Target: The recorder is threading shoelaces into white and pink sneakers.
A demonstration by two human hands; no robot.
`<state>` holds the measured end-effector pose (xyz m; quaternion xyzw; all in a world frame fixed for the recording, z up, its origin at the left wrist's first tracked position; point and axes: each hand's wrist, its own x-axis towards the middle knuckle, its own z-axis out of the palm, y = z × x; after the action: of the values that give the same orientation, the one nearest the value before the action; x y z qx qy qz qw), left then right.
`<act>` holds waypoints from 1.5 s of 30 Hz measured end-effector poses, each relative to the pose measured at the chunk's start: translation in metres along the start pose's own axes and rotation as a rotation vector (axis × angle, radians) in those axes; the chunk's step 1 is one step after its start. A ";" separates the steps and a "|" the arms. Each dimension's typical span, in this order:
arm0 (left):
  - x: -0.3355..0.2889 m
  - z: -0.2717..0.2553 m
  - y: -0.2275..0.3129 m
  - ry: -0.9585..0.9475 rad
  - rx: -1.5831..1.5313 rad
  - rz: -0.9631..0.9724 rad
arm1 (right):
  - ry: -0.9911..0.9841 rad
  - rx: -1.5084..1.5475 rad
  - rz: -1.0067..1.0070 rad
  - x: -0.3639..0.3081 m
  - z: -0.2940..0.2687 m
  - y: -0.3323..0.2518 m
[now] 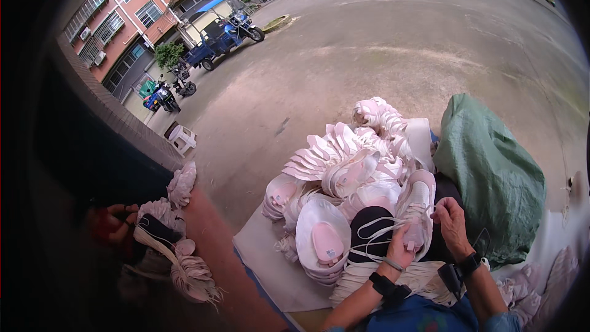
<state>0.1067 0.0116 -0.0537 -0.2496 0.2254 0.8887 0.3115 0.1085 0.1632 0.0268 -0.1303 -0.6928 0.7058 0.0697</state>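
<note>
A white and pink shoe upper (pixel 419 200) rests toe away from me over my dark-clad lap, with white laces partly threaded through it. My left hand (pixel 401 249) grips its heel end by the pink tongue and lining. Loose lace ends (pixel 370 238) loop out to the left of that hand. My right hand (pixel 452 224) is closed in a pinch beside the upper's right edge; what its fingertips hold is too small to make out. A bundle of white laces (pixel 362 280) lies across my lap below both hands.
Nested shoe uppers (pixel 335 160) are heaped just beyond my lap, with another stack (pixel 322 240) at left. A green sack (pixel 488 178) stands at right. Another person's hand (pixel 123 212) is among uppers and laces at far left. A white stool (pixel 182 139) and blue three-wheeler (pixel 224 34) stand farther off.
</note>
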 end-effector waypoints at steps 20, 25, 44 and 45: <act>-0.016 0.014 0.009 0.030 -0.008 0.071 | -0.141 -0.316 0.432 -0.019 -0.206 -0.116; -0.014 0.013 0.010 -0.034 -0.024 0.070 | 0.065 -0.345 0.446 -0.009 -0.229 -0.054; -0.030 0.003 0.007 -0.093 0.097 0.093 | -0.498 -0.924 -0.418 0.030 0.026 -0.012; -0.029 0.000 0.007 -0.116 0.139 0.097 | -0.483 -0.983 -0.425 0.029 0.029 -0.013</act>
<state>0.1219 -0.0056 -0.0351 -0.1643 0.2802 0.8979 0.2971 0.0712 0.1441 0.0375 0.1589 -0.9460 0.2819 -0.0189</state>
